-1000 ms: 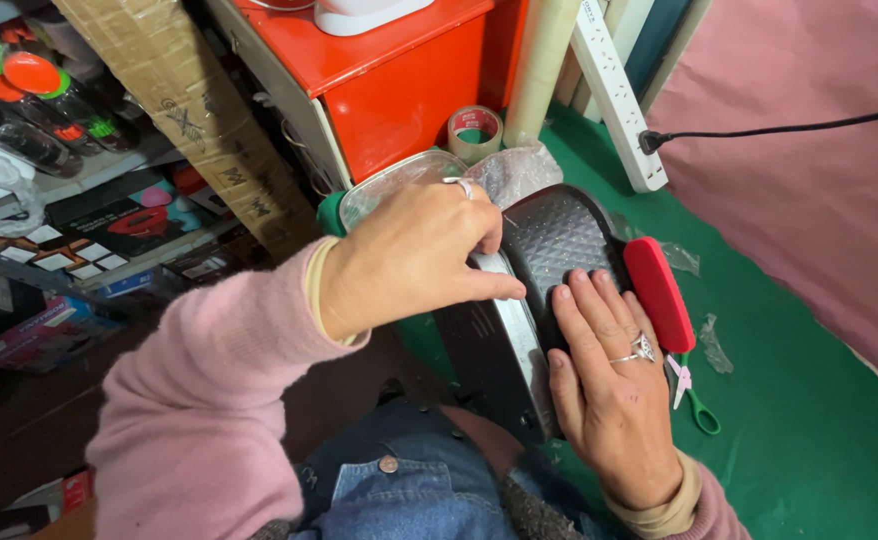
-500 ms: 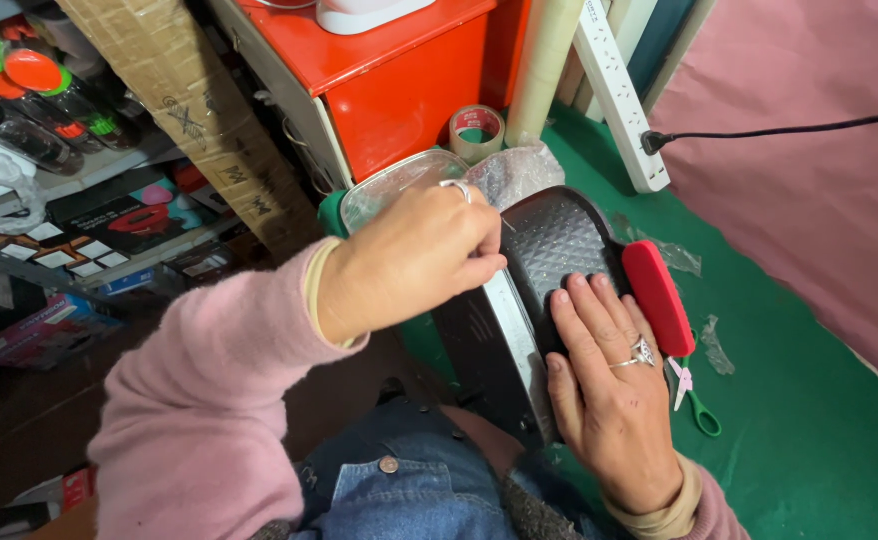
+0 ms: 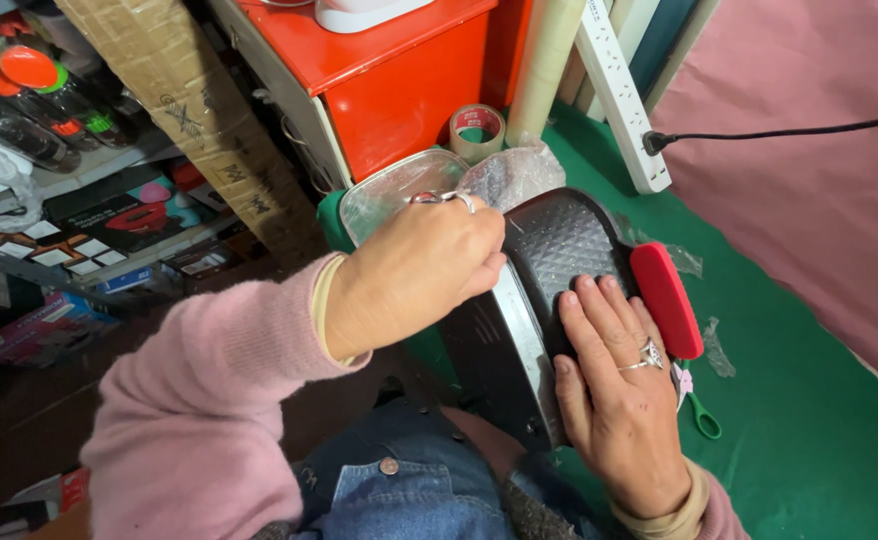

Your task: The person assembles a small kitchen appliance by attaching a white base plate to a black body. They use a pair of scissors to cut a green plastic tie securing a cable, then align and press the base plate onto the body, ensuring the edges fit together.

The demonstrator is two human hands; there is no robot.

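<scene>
- Head view: a black dimpled metal baking pan with a red silicone handle rests tilted on edge across the person's lap, underside facing up and to the right.
- Long axis of the pan runs from the lap, near the bottom of the frame, up and away toward the red metal cabinet; the red handle lies along the pan's right rim.
- Right hand lies flat on the dimpled underside, fingers spread and extended, palm down, gripping nothing. It sits on the near half of the pan, just left of the handle.
- Left hand is closed in a loose fist at the pan's left rim, knuckles up; fingertips are hidden, so whatever it pinches cannot be told. It touches or nearly touches the shiny rim edge.
- The two hands bracket the pan: left at the upper left edge, right on the lower right face.
- Just beyond the left hand lies crinkled clear plastic wrap; a roll of tape sits behind it on the green floor mat.
- Small green-handled scissors lie on the mat just right of the right wrist.
</scene>
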